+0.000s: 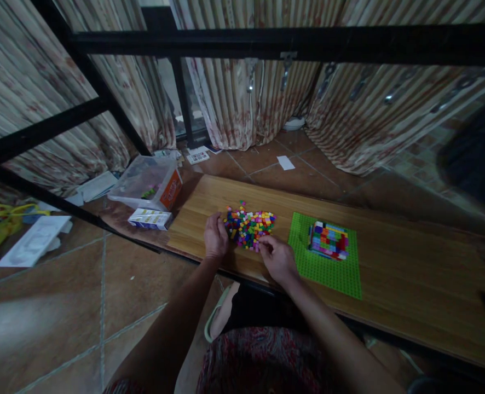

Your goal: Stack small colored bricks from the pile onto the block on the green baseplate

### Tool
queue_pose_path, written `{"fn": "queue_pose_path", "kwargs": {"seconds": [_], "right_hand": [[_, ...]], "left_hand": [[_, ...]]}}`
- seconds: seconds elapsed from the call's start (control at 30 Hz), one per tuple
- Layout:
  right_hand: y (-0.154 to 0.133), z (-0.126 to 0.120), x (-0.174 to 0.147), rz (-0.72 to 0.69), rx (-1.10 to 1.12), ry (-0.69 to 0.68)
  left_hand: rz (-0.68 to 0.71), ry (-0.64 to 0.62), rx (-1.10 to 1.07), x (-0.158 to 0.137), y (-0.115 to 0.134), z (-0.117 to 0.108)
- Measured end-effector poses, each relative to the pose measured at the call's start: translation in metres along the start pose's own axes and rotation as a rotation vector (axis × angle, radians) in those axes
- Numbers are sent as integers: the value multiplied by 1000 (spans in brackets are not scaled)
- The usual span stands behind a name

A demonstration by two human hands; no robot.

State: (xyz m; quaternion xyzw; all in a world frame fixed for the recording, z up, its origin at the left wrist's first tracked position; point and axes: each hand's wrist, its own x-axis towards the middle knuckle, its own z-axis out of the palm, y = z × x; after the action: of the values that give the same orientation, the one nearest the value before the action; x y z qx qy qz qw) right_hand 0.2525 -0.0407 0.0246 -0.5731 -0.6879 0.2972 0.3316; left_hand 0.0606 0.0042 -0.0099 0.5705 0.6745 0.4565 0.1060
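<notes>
A loose heap of small multicoloured building bricks (248,229) lies on the wooden board. Along the heap's left edge rests my left hand (216,236), its fingers loosely bent and nothing visible in them. At the lower right edge of the heap, the thumb and fingers of my right hand (278,261) are pinched together; whatever is between them is too small to make out. To the right of that hand lies a green studded baseplate (328,279). On it stands a low, roughly square build of mixed-colour bricks (328,239).
The wooden board (410,273) runs far to the right. Beyond its left end are a clear plastic tub (138,178) with an orange label and a small white-and-blue box (150,218). Black metal bars (242,42) and striped curtains (234,104) stand behind. Papers lie on the tiled floor.
</notes>
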Motion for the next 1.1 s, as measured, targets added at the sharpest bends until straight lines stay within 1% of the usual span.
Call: {"fn": "queue_pose_path", "kwargs": {"seconds": [0.17,0.3,0.47,0.57,0.67,0.73,0.8,0.87,0.9,0.97,1.03,1.1], "right_hand": [[-1,7,29,-73,-173,13],[-3,14,42,-153,-306,-36],[-9,15,48,-135,-347,-100],[-15,9,45,-117,-289,-49],[-21,-1,32,-33,-105,40],[-21,-9,15,23,82,84],[-15,-19,-6,62,242,139],[-2,-31,-29,111,305,225],[6,-38,-40,148,318,259],[26,-55,-59,243,322,375],[47,-73,-71,344,326,496],[65,-89,-76,409,347,577]], "left_hand": [[14,3,13,0,0,0],[22,-10,25,1,1,0],[14,-17,50,2,0,-1],[24,-24,63,4,-1,-2],[36,-23,64,5,-2,-2],[43,-24,72,5,-3,-2],[48,-21,86,5,-3,-1],[60,-18,98,6,-4,-1],[69,-18,101,6,-4,0],[84,-20,106,7,-5,0],[91,-22,118,8,-5,0],[104,-26,135,8,-5,0]]}}
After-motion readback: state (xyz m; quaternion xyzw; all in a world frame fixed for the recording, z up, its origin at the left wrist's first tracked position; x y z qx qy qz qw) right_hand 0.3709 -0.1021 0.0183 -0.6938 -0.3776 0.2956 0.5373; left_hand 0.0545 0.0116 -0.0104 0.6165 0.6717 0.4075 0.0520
